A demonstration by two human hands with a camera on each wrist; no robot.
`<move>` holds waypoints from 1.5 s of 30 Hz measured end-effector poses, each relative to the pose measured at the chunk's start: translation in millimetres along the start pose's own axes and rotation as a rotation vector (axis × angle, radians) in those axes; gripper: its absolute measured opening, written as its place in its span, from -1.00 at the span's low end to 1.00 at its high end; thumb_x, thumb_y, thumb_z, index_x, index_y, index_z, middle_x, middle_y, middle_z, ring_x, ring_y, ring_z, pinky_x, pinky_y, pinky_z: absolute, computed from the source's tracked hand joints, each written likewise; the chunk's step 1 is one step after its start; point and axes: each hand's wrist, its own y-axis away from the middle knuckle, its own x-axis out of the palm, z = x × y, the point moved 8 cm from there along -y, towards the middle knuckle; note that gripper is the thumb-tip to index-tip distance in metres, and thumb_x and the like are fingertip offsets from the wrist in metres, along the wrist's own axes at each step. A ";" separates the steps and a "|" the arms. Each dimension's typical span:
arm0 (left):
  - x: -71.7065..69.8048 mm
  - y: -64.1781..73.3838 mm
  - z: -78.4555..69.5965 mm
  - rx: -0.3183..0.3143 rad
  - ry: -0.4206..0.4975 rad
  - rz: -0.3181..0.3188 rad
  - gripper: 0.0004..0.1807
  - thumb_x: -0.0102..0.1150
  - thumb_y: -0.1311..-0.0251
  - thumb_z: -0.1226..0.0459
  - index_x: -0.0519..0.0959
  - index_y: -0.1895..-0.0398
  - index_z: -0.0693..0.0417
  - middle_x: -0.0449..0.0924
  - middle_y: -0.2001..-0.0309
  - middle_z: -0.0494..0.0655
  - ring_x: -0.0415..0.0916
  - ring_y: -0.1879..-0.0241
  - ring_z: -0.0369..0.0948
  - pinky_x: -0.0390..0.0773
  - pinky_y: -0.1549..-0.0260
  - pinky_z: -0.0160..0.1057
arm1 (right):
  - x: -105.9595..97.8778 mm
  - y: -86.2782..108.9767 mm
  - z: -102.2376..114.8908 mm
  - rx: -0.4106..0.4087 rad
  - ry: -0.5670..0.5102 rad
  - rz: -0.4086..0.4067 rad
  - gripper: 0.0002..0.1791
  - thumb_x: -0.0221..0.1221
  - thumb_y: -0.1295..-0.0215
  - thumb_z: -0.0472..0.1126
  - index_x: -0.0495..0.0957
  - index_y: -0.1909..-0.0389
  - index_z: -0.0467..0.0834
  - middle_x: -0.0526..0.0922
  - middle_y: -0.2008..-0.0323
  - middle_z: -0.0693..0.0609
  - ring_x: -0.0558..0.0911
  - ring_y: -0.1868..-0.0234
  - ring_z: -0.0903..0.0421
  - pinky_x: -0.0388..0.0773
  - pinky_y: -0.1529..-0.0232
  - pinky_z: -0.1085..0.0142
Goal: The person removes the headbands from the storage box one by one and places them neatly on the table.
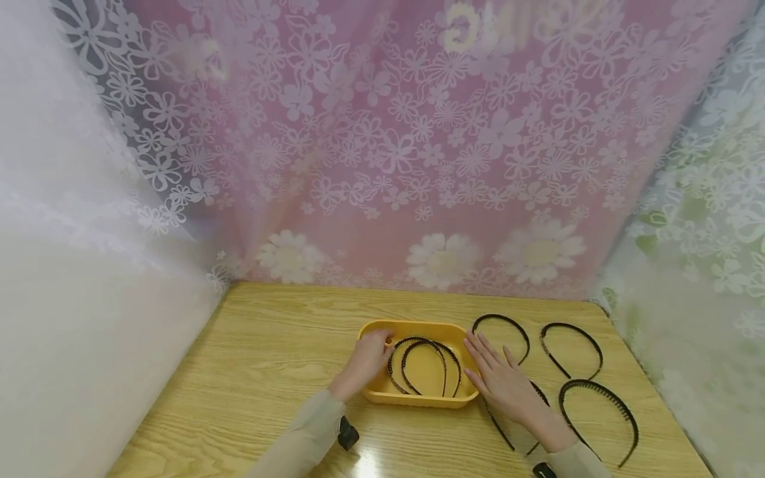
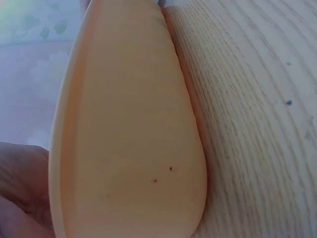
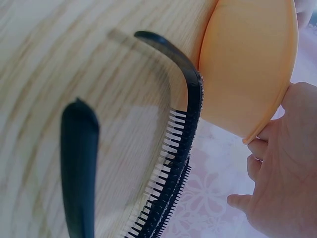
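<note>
A yellow plastic basket (image 1: 418,401) sits on the wooden table in the head view. Inside it, two black headbands (image 1: 423,341) overlap. My left hand (image 1: 367,358) reaches over the basket's left rim, fingers bent near the headbands; whether they pinch anything is hidden. In the left wrist view part of this hand (image 2: 22,193) shows behind the basket wall (image 2: 129,109). Over the right rim lies my right hand (image 1: 508,388), its fingers fairly straight and touching the basket. The right wrist view shows that hand (image 3: 287,168) against the rim of the basket (image 3: 247,59).
Right of the basket lie several black headbands, including one at the back (image 1: 501,317), one farther right (image 1: 572,325) and a toothed one (image 1: 603,388) in front. Another toothed headband (image 3: 185,129) lies beneath my right hand. Flowered curtains (image 1: 382,166) surround the table (image 1: 269,358).
</note>
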 end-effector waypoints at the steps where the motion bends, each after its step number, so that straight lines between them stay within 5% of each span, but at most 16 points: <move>1: 1.3 -0.5 0.8 -0.012 -0.003 0.011 -0.73 0.29 -0.30 0.42 0.65 -0.03 0.34 0.73 0.19 0.10 0.68 0.23 -0.07 0.67 0.30 -0.22 | 0.5 -0.1 -0.3 0.003 -0.005 0.007 -0.28 0.12 -0.51 -0.04 0.15 -0.58 -0.17 0.02 -0.62 0.02 0.06 -0.60 -0.03 0.09 -0.39 -0.35; 8: 8.2 -2.5 8.2 -0.106 0.057 0.069 -0.80 0.26 -0.32 0.41 0.66 0.06 0.38 0.74 0.29 0.12 0.65 0.45 -0.16 0.59 0.51 -0.30 | 0.5 -0.8 0.6 0.013 -0.012 0.010 -0.29 0.13 -0.51 -0.04 0.17 -0.57 -0.17 0.08 -0.60 -0.01 0.12 -0.58 -0.06 0.09 -0.38 -0.36; 16: 17.9 -3.7 13.9 -0.199 0.005 0.149 -0.75 0.30 -0.33 0.33 0.64 0.06 0.38 0.71 0.21 0.20 0.47 0.54 -0.23 0.54 0.49 -0.26 | 3.8 0.4 -1.7 0.007 -0.001 -0.004 -0.28 0.14 -0.50 -0.04 0.17 -0.57 -0.16 0.04 -0.61 0.05 0.09 -0.59 -0.02 0.13 -0.36 -0.36; 18: 19.5 -4.2 14.1 -0.202 -0.012 0.155 -0.83 0.31 -0.31 0.33 0.66 0.24 0.34 0.69 0.33 0.14 0.42 0.57 -0.24 0.49 0.52 -0.27 | 3.9 0.4 -1.6 0.005 0.003 -0.005 -0.29 0.14 -0.50 -0.04 0.18 -0.56 -0.17 0.05 -0.61 0.04 0.10 -0.59 -0.03 0.14 -0.36 -0.35; 20: 21.4 -4.5 14.1 -0.196 -0.038 0.159 -0.81 0.32 -0.30 0.33 0.61 0.47 0.22 0.60 0.53 0.00 0.32 0.64 -0.28 0.39 0.59 -0.31 | 4.0 0.0 -0.7 0.008 0.007 0.007 -0.29 0.13 -0.51 -0.04 0.17 -0.57 -0.17 0.05 -0.61 0.03 0.10 -0.59 -0.04 0.12 -0.38 -0.34; 23: 23.5 -4.1 12.6 -0.189 -0.058 0.166 -0.52 0.34 -0.28 0.33 0.34 0.76 0.04 0.25 0.75 -0.17 0.12 0.73 -0.31 0.18 0.67 -0.35 | 4.1 -1.5 -0.7 0.033 0.005 0.044 -0.30 0.11 -0.53 -0.03 0.16 -0.57 -0.17 0.08 -0.60 -0.04 0.12 -0.58 -0.08 0.08 -0.42 -0.33; 30: 23.9 -2.7 8.8 -0.180 -0.060 0.164 -0.35 0.31 -0.27 0.36 0.10 0.83 -0.08 -0.05 0.82 -0.30 -0.06 0.77 -0.35 0.00 0.72 -0.40 | 3.4 -2.2 -1.0 0.054 -0.012 0.052 -0.29 0.11 -0.52 -0.03 0.16 -0.57 -0.17 0.11 -0.59 -0.06 0.16 -0.56 -0.12 0.09 -0.40 -0.35; 34: 24.5 -3.5 9.8 -0.179 -0.021 0.168 -0.41 0.26 -0.30 0.35 0.14 0.79 -0.04 -0.03 0.78 -0.28 -0.07 0.75 -0.34 -0.01 0.70 -0.39 | 2.0 -2.4 -0.4 0.056 -0.019 0.047 -0.29 0.13 -0.52 -0.03 0.17 -0.57 -0.16 0.11 -0.59 -0.05 0.16 -0.56 -0.12 0.08 -0.40 -0.35; 38: 24.8 -3.8 13.2 -0.198 0.051 0.166 -0.76 0.25 -0.33 0.30 0.55 0.53 0.10 0.48 0.62 -0.22 0.33 0.65 -0.33 0.32 0.59 -0.36 | 2.7 -2.1 -1.2 0.055 -0.010 0.046 -0.29 0.13 -0.51 -0.03 0.17 -0.57 -0.17 0.10 -0.59 -0.03 0.16 -0.56 -0.11 0.10 -0.40 -0.34; 41: 26.1 -2.6 17.1 -0.238 0.189 0.168 -0.84 0.24 -0.36 0.28 0.65 0.15 0.21 0.74 0.33 -0.03 0.64 0.47 -0.20 0.58 0.43 -0.27 | 4.7 -2.1 -2.8 0.064 -0.004 0.071 -0.28 0.11 -0.53 -0.02 0.15 -0.58 -0.17 0.08 -0.60 -0.04 0.13 -0.57 -0.11 0.07 -0.42 -0.33; 45: 30.4 -0.8 21.0 -0.311 0.442 0.194 -0.75 0.18 -0.44 0.25 0.61 0.00 0.28 0.72 0.29 0.05 0.73 0.46 -0.06 0.69 0.46 -0.17 | 6.3 -2.5 -3.9 0.075 -0.001 0.098 -0.28 0.10 -0.54 -0.01 0.13 -0.58 -0.17 0.05 -0.60 -0.05 0.11 -0.58 -0.11 0.02 -0.44 -0.32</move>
